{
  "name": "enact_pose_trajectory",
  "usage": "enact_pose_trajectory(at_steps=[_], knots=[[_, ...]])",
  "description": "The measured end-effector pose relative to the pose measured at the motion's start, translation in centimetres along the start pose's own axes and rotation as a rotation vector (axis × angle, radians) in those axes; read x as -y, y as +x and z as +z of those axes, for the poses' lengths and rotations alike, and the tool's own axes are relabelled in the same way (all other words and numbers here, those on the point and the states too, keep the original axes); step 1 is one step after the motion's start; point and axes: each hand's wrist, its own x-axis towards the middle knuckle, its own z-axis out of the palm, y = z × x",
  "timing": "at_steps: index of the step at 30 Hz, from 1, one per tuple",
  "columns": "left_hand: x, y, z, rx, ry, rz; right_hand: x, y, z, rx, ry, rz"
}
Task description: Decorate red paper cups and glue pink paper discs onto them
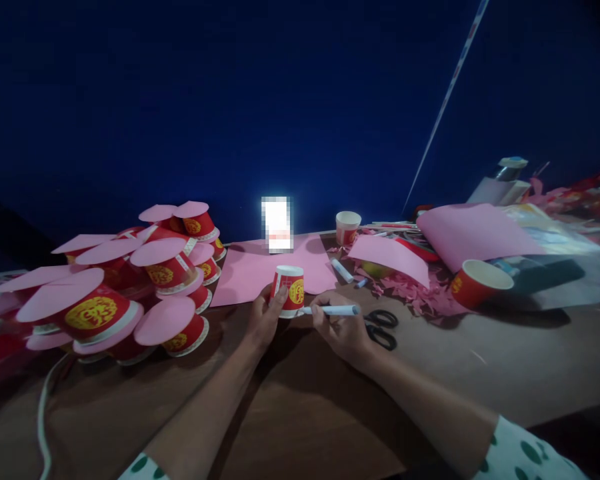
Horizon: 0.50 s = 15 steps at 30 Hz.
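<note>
My left hand is wrapped round a red paper cup with a yellow emblem, held upside down above the table. In my right hand is a white marker, pinched near its tip. That tip points left and meets the white rim band at the cup's lower edge. Just right of my right hand lie the black handles of scissors. Behind the cup, a pink paper sheet lies flat on the table.
At left, several red cups with pink paper discs are stacked. A lit, blurred screen stands at the back. To the right are pink paper scraps, a tipped red cup and a plastic bag. A white cable runs down front left.
</note>
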Motion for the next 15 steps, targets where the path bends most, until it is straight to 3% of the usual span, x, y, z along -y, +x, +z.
enact_pose_trajectory(at_steps=[9, 15], knots=[[0.29, 0.07, -0.26, -0.014, -0.005, 0.003, 0.30, 0.14, 0.03, 0.073, 0.037, 0.053], [0.96, 0.50, -0.63, 0.002, -0.094, 0.025, 0.37, -0.02, -0.06, -0.006, 0.112, 0.064]])
